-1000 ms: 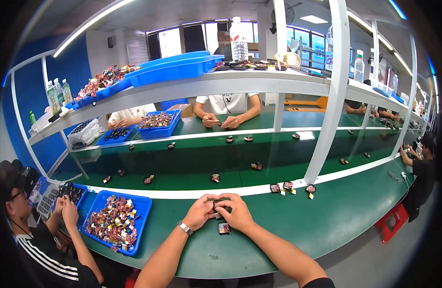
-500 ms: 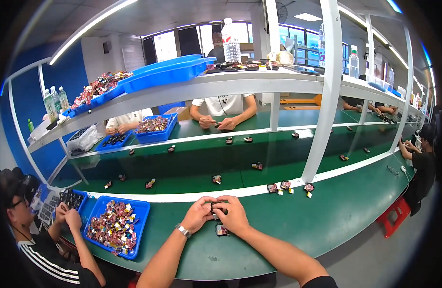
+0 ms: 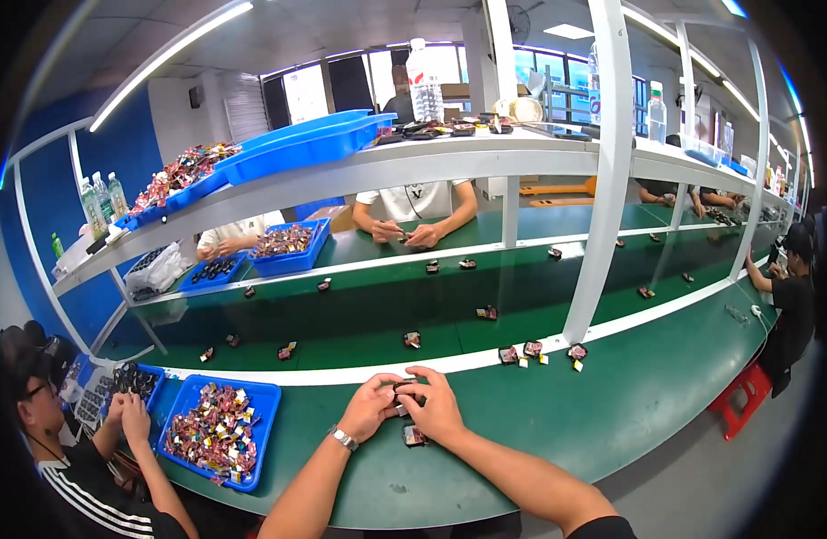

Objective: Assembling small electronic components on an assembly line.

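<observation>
My left hand [image 3: 367,409], with a metal watch on its wrist, and my right hand [image 3: 434,407] meet over the near green worktop. Between their fingers is a small black part [image 3: 401,388], mostly covered, with a pale tab showing below it. The right thumb and fingers press on it from the right; the left fingers wrap round its other side. Just below the hands lies another black-and-red part [image 3: 414,435] on the worktop. To the left stands a blue tray [image 3: 268,422] heaped with small red boards bearing white and yellow tabs.
Beyond a white rail runs a green belt [image 3: 360,328] with scattered parts. Several parts [image 3: 532,349] lie by the rail near a white post [image 3: 602,180]. A co-worker [image 3: 45,413] sits at left, another [image 3: 418,202] across the belt. A red stool [image 3: 744,400] stands at right.
The parts on the belt have shifted slightly to the right. My right hand's fingers have spread a little at the small part, while my left hand stays nearly still.
</observation>
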`<action>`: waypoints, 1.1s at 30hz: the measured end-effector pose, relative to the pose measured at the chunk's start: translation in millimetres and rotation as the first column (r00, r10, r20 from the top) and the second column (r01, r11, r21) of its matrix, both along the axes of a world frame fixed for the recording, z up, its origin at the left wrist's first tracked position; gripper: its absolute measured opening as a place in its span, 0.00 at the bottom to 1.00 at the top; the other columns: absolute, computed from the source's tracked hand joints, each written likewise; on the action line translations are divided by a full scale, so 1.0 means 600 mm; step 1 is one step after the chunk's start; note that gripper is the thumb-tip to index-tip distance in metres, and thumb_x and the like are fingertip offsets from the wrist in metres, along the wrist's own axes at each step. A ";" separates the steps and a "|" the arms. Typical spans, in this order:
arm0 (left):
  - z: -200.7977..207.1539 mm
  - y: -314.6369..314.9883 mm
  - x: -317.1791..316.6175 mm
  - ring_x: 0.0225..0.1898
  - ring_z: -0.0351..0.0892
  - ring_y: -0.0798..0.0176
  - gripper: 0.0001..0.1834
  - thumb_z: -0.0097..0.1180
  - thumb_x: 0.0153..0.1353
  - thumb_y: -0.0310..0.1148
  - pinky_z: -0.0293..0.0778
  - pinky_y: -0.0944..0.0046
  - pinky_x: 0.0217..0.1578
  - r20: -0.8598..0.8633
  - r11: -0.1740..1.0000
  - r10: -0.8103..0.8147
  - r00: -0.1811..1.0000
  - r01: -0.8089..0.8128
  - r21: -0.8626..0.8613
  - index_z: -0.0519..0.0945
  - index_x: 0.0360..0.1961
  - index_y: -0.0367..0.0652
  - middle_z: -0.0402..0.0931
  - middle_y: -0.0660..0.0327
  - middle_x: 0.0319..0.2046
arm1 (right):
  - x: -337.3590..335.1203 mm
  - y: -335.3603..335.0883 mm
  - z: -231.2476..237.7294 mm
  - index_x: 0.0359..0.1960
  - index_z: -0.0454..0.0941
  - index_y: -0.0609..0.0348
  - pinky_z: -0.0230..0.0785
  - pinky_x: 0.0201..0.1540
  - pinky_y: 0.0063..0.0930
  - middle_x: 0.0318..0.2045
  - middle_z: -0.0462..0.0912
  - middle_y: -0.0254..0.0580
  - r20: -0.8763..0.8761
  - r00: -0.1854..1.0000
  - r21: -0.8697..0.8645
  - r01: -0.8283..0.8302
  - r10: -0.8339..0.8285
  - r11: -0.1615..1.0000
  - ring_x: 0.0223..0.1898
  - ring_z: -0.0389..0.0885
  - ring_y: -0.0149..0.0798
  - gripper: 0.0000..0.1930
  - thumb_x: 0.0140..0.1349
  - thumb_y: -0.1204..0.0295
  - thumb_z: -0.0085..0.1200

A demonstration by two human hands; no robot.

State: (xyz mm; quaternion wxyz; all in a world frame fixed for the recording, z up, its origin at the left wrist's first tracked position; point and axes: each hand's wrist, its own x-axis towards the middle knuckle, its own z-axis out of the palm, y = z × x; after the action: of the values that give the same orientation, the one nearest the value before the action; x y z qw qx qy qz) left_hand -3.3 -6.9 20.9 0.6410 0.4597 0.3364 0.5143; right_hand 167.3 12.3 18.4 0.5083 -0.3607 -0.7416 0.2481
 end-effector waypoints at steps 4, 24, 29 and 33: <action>0.000 -0.001 0.001 0.51 0.77 0.64 0.14 0.46 0.70 0.28 0.74 0.59 0.53 0.015 1.000 -0.009 1.000 0.009 0.006 0.69 0.55 0.43 0.77 0.57 0.49 | 0.007 0.013 -0.009 0.37 0.86 0.53 0.71 0.52 0.34 0.54 0.76 0.39 -0.051 0.993 -0.117 -0.111 0.106 0.987 0.56 0.71 0.44 0.08 0.57 0.72 0.61; -0.016 0.009 -0.013 0.57 0.73 0.57 0.12 0.49 0.69 0.30 0.71 0.51 0.58 0.120 0.999 -0.052 0.991 0.050 0.018 0.70 0.52 0.45 0.70 0.52 0.60 | 0.009 0.008 0.005 0.37 0.86 0.52 0.71 0.54 0.36 0.51 0.77 0.39 0.028 0.998 0.145 -0.064 0.061 0.987 0.54 0.73 0.45 0.09 0.53 0.74 0.62; -0.007 0.005 -0.004 0.57 0.73 0.58 0.12 0.49 0.69 0.30 0.71 0.52 0.57 0.115 0.999 -0.037 0.993 0.035 0.018 0.69 0.52 0.45 0.70 0.52 0.59 | 0.010 0.012 0.000 0.37 0.86 0.51 0.70 0.55 0.37 0.52 0.78 0.39 0.001 0.996 0.113 -0.087 0.087 0.990 0.55 0.73 0.45 0.09 0.53 0.74 0.62; -0.004 0.003 -0.001 0.55 0.74 0.60 0.12 0.48 0.69 0.29 0.72 0.54 0.56 0.099 0.999 -0.006 0.995 0.002 0.038 0.68 0.52 0.44 0.70 0.52 0.59 | 0.005 0.009 0.001 0.40 0.85 0.52 0.67 0.59 0.39 0.57 0.75 0.40 0.001 0.992 0.062 -0.128 0.128 0.990 0.58 0.70 0.47 0.10 0.55 0.73 0.60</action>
State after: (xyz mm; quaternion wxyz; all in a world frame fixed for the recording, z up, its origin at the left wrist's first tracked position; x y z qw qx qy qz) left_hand -3.8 -4.9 18.4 0.6491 0.4465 0.2933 0.5416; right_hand 170.3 17.5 19.1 0.5034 -0.2962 -0.7698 0.2575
